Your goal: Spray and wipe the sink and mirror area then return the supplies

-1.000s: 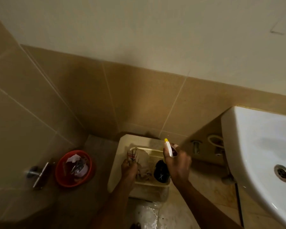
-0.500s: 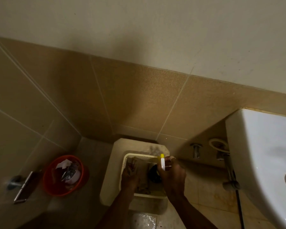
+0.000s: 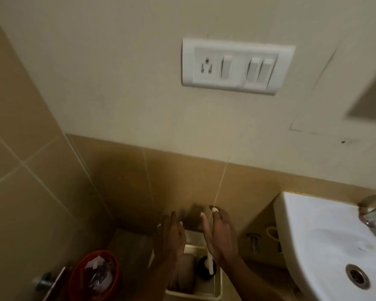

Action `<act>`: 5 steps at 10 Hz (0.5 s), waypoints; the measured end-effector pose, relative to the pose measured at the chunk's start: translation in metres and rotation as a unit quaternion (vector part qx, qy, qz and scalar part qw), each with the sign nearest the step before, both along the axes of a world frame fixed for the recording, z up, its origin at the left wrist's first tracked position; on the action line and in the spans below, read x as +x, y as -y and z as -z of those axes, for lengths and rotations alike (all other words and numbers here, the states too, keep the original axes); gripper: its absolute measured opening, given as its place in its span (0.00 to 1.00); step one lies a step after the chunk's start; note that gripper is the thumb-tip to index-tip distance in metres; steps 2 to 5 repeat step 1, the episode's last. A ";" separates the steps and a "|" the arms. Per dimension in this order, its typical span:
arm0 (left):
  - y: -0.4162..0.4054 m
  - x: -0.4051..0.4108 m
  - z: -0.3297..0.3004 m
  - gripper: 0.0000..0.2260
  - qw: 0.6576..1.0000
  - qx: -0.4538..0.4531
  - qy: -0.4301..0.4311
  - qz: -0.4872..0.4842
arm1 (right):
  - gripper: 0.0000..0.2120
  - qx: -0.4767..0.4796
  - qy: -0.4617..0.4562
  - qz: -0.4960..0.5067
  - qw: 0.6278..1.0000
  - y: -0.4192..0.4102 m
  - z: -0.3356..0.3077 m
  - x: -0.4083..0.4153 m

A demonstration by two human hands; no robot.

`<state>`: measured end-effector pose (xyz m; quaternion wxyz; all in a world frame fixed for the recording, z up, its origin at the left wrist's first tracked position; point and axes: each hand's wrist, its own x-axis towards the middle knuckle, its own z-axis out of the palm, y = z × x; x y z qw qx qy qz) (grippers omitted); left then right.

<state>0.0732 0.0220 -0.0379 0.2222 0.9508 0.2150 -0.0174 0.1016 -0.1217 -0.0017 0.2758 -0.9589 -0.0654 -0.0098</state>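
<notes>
Overhead, cream wall (image 3: 117, 72) with switch plate (image 3: 237, 66), white sink (image 3: 313, 235), both hands (image 3: 172, 237) empty, fingers spread

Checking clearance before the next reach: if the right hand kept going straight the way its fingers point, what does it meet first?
Probably the tan wall tile. The right hand is open, fingers straight and pointing up-forward above the basket. Nothing shows between fingertips and wall, though motion blur and the single view leave depth unclear.
</notes>
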 end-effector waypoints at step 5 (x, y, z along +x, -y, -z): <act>-0.012 0.011 -0.099 0.26 0.985 0.112 0.128 0.037 | 0.25 0.023 0.085 -0.048 0.995 -0.007 -0.084 0.015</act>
